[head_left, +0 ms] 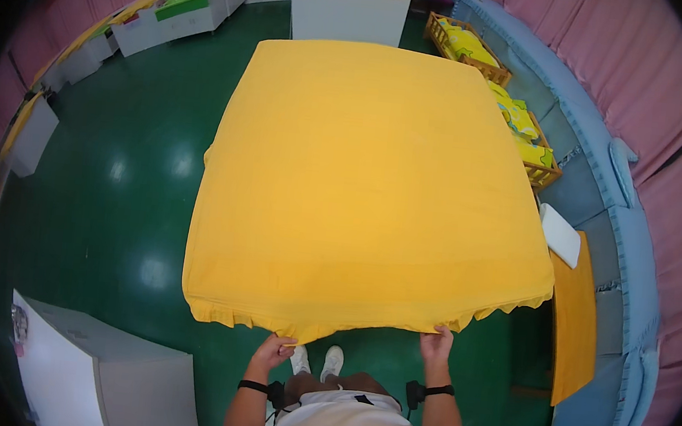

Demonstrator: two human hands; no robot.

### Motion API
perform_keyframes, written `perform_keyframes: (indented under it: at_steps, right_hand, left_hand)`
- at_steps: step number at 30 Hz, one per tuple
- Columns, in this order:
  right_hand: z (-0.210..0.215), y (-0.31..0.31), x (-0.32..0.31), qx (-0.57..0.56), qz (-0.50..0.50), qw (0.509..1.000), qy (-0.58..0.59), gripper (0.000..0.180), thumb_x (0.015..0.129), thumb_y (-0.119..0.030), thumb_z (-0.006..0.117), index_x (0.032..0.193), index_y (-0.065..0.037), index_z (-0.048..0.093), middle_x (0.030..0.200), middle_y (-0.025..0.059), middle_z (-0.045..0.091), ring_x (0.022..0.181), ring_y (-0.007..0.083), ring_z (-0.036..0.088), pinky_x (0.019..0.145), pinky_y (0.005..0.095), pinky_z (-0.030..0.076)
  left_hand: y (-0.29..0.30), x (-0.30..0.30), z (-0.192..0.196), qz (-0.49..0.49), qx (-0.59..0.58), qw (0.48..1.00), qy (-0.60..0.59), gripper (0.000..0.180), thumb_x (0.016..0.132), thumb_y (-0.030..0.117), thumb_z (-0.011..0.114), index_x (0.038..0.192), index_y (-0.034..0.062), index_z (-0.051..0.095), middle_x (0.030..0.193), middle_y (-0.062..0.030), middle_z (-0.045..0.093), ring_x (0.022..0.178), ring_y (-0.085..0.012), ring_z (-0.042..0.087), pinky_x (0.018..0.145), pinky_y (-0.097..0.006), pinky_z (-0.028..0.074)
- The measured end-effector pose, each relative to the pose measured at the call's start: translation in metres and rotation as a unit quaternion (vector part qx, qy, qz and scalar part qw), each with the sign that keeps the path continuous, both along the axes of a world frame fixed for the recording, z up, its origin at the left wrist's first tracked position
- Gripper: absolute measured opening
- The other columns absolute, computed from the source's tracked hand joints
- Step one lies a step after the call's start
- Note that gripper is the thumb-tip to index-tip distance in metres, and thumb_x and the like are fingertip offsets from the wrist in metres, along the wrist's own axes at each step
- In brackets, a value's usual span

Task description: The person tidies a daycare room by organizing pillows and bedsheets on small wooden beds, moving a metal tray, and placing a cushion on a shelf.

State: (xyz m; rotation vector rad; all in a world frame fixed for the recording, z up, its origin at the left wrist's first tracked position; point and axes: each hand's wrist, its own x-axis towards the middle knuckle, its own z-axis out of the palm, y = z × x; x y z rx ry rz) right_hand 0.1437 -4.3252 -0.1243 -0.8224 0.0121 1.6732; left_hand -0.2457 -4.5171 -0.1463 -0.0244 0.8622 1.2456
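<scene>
A large yellow cloth (360, 182) with a frilled hem lies spread over a big square table and hangs down its near side. My left hand (273, 350) pinches the frilled near hem left of centre. My right hand (436, 344) grips the same hem further right. Both wrists wear black bands. My white shoes (318, 360) show on the green floor below the hem.
A white cabinet (96, 370) stands at the lower left. A white table with a yellow top (351, 4) is at the far end. Small wooden cots with yellow bedding (522, 124) line the blue padded wall on the right. An orange board (575, 318) and a white pad (561, 234) lie near it.
</scene>
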Motion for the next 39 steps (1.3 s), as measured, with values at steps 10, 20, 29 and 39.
perform_keyframes:
  at_steps: [10,20,29,39]
  right_hand:
    - [0.009,-0.020,0.000,0.017,0.129,0.991,-0.006,0.047,0.079,0.000,0.059,0.124,-0.006,0.050,0.120,0.0100,0.057,0.107,0.0292,0.056,0.096,0.0468,0.043]
    - [-0.025,-0.038,0.021,-0.098,0.262,0.957,-0.082,0.017,0.087,-0.016,0.065,0.102,-0.010,0.059,0.088,0.0039,0.062,0.068,0.0196,0.053,0.080,0.0370,0.044]
    - [-0.021,-0.050,0.003,-0.071,0.163,0.984,-0.029,0.018,0.096,-0.023,0.054,0.098,-0.006,0.063,0.095,0.0071,0.066,0.090,0.0206,0.059,0.085,0.0354,0.045]
    - [-0.107,-0.044,-0.092,0.000,0.124,0.969,-0.212,0.032,0.099,-0.032,0.045,0.116,-0.008,0.057,0.105,0.0098,0.063,0.090,0.0234,0.062,0.074,0.0354,0.052]
  left_hand:
    - [0.021,-0.007,0.025,-0.140,0.043,0.987,-0.068,0.016,0.083,0.006,0.062,0.072,0.0087,0.051,0.057,0.0021,0.040,0.051,-0.0099,0.038,0.049,-0.026,0.029]
    - [0.031,0.015,0.023,-0.283,0.048,0.917,0.276,0.023,0.085,0.027,0.069,0.073,0.0078,0.066,0.065,0.0009,0.061,0.055,-0.0067,0.044,0.050,-0.023,0.034]
    - [-0.002,-0.004,0.006,-0.278,0.072,0.901,0.326,0.021,0.088,0.024,0.062,0.087,0.0038,0.068,0.069,-0.0007,0.064,0.054,-0.0084,0.049,0.049,-0.022,0.036]
    - [-0.118,-0.147,-0.026,-0.090,-0.067,0.924,0.365,0.020,0.088,0.022,0.061,0.092,0.0030,0.064,0.072,-0.0056,0.064,0.056,-0.0116,0.054,0.051,-0.026,0.042]
